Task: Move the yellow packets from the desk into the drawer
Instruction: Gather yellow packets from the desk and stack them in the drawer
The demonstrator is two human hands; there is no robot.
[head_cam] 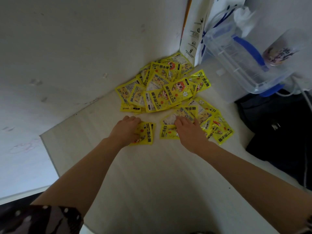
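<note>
Left hand (125, 129) fingers curl over a lone yellow packet (145, 133); right hand (187, 128), fingers spread, presses the pile (162, 88) edge at 3 o'clock, probably gathering.

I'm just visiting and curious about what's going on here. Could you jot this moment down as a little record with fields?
Setting: white desk in a wall corner
Main items: pile of yellow packets heaped toward the corner
Left hand: grips a single packet lying apart from the pile
Right hand: fingers rest on packets at the pile's near edge
Nearby: clear plastic container with blue handle and a black bag to the right
Drawer: not in view
Progress: packets are on the desk
</note>
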